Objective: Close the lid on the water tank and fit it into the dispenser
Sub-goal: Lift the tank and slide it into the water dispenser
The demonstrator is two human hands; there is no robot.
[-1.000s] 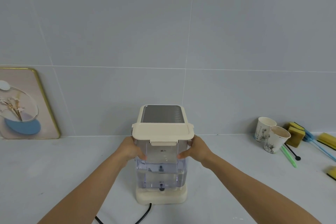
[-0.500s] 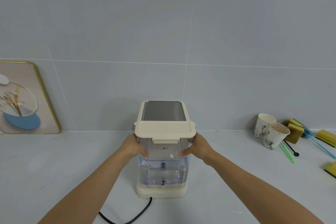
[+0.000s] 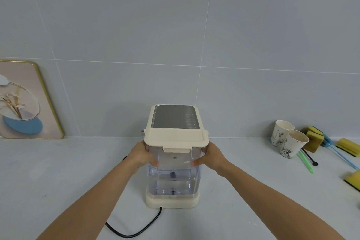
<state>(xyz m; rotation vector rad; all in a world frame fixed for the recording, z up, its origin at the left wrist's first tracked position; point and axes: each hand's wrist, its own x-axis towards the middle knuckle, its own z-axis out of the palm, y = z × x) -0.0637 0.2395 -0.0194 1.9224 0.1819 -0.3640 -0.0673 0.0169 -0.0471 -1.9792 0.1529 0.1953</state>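
Both hands grip the clear water tank [image 3: 172, 177] by its upper sides: the left hand [image 3: 140, 155] is pressed flat against the tank's left wall with its fingertips [image 3: 154, 163] curling onto the front face, and the right hand [image 3: 211, 155] mirrors it on the right wall, fingertips [image 3: 194, 163] wrapping round to the front. Between the two hands the tank stands upright on the cream base of the dispenser [image 3: 172, 201], its bottom edge down on the base, though how fully it is seated cannot be told. Just above the hands, the cream lid [image 3: 176, 137] lies flat and shut on the tank's rim, with its front latch tab [image 3: 176, 150] folded down between the thumbs. Beyond the lid, farther from the hands, is the dispenser's top with a grey metal panel [image 3: 174, 116]. Water fills the tank to a level just below the fingers. A black power cord [image 3: 134, 229] runs out from the base beneath the forearms and curls toward the left arm. Well away to the right of the right hand stand two paper cups [image 3: 288, 142], with yellow sponges [image 3: 314, 139] and a blue-handled brush [image 3: 342, 155] past them. Far to the left of the left hand, a gold-framed picture [image 3: 23, 101] leans against the tiled wall [image 3: 175, 35], all on the pale countertop [image 3: 58, 171].
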